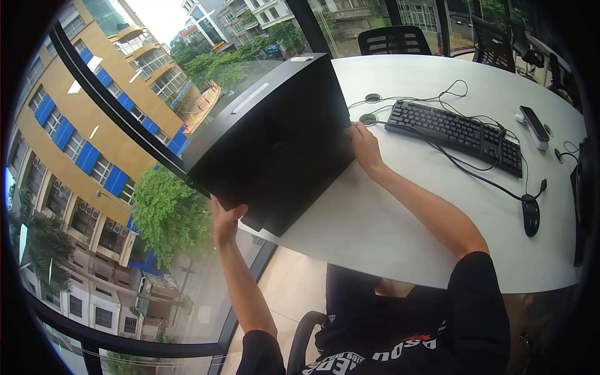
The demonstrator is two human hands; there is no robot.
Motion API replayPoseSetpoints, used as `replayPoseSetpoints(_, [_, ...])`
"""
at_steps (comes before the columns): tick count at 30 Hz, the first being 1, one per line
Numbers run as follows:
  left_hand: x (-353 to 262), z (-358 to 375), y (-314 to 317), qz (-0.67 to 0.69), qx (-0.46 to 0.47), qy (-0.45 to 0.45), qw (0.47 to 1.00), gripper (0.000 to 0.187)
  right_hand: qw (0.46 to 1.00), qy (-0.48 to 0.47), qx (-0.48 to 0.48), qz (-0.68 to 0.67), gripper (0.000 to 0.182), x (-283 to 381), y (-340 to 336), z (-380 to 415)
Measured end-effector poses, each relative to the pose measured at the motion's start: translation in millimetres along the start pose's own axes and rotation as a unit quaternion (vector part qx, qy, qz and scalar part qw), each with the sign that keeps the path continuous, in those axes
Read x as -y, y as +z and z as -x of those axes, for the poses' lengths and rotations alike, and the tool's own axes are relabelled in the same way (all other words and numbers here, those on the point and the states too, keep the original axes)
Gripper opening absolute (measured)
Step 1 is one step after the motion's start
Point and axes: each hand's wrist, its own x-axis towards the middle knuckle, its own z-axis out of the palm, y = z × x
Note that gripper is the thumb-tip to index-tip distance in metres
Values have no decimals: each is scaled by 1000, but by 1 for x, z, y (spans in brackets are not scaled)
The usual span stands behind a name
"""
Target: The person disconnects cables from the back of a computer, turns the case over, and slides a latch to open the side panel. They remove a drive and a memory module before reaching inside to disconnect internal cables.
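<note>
A large black computer case (281,144) stands tilted at the left end of the white table (375,219), close to the window. My left hand (226,219) grips its lower left edge, thumb on the near side and the other fingers hidden behind it. At the case's right edge, my right hand (364,147) has its fingers wrapped round the side. Both hands are closed on the case.
To the right lie a black keyboard (456,131) with tangled cables, a black mouse (530,215) and a phone on a white stand (534,125). Black chairs (394,41) stand beyond the table. A window (125,156) fills the left side.
</note>
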Motion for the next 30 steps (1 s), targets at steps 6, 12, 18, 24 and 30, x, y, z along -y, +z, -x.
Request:
replayPoseSetpoints(6, [0,-12,-8,-5,32,2,999,102,1000,-11,16,5,53,-20,-13,-14])
replayPoseSetpoints(12, [-1,23,35,40,-90,17,995,79,983,98,116,-106,59,0,-18,-63])
replayPoseSetpoints(18, [9,36,72,-26,-222,66,973,68,936,62,226,-262,60,12,11,-81])
replayPoseSetpoints(24, [16,21,79,-51,-267,72,960,81,973,54,100,-202,65,16,15,-79])
replayPoseSetpoints(30, [34,-10,81,-22,-232,72,970,80,990,24,24,-137,62,21,-5,-85])
